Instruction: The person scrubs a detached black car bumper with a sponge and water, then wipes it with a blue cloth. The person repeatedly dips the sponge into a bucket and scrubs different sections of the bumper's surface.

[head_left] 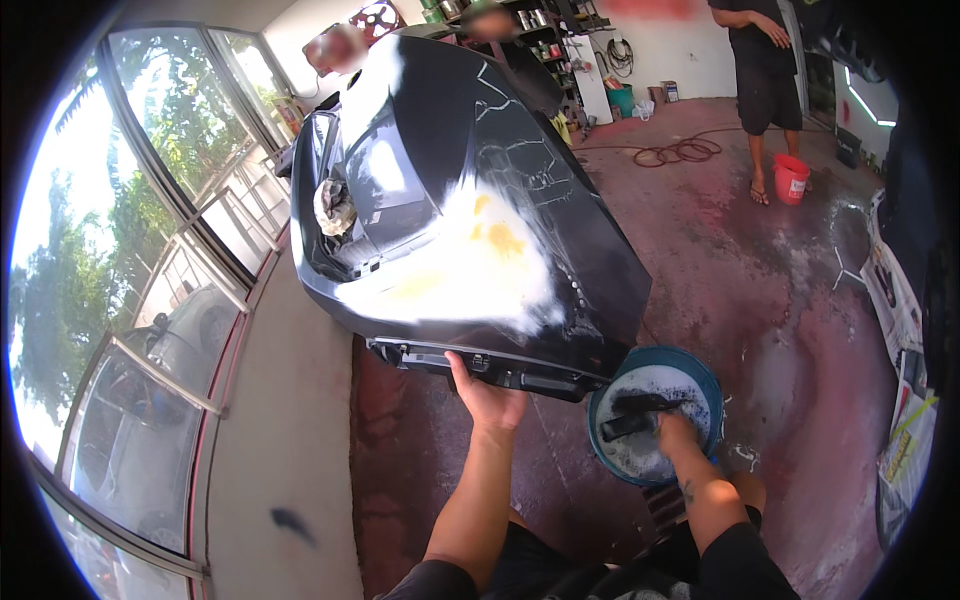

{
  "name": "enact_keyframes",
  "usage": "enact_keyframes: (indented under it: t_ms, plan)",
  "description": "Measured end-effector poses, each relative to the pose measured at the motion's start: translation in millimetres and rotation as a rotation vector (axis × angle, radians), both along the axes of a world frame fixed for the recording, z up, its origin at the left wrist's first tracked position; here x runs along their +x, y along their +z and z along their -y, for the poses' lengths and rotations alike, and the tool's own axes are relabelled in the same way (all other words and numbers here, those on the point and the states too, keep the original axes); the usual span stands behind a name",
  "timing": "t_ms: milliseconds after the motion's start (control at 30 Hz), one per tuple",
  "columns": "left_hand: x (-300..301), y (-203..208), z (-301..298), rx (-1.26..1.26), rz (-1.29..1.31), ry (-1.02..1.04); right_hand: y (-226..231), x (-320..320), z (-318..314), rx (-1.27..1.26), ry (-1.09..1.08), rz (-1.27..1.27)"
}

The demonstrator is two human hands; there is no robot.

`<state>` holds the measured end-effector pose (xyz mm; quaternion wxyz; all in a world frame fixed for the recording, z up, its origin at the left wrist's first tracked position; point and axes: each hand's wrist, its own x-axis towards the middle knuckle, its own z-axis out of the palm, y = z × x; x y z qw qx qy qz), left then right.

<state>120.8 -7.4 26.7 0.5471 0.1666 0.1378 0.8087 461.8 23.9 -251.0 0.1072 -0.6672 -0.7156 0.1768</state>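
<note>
A large dark car bumper [590, 255] stands in front of me, with a broad white patch and yellowish filler spots on its surface. At its near lower edge my left hand [492, 402] grips the rim, thumb up on the edge and the other fingers mostly hidden beneath. My right hand [677, 432] reaches into a teal bucket [713, 385] of cloudy, sudsy water. Its fingers close on a black strip [625, 427], whose material I cannot make out. More black material [645, 402] lies beside it in the water.
Glass windows [170, 110] and a pale ledge [280, 430] run along the left. A person [768, 70] in dark clothes stands at the far right beside a red bucket [790, 180]. A coiled hose [680, 151] lies on the reddish floor; paper-covered items [897, 285] line the right side.
</note>
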Motion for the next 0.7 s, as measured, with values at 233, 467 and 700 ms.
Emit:
enact_keyframes:
  t_ms: [233,467,700]
  plan:
    - [-0.9,12.2,12.7,-0.031,0.048,0.011,69.3,-9.9,7.0,0.274,-0.126,-0.032]
    - [-1.2,6.5,13.6,0.059,0.065,-0.056,107.0,1.5,0.8,0.346,-0.178,-0.179]
    - [0.2,3.2,8.4,0.027,0.063,-0.071,161.8,48.3,16.7,-0.063,-0.556,-1.197]
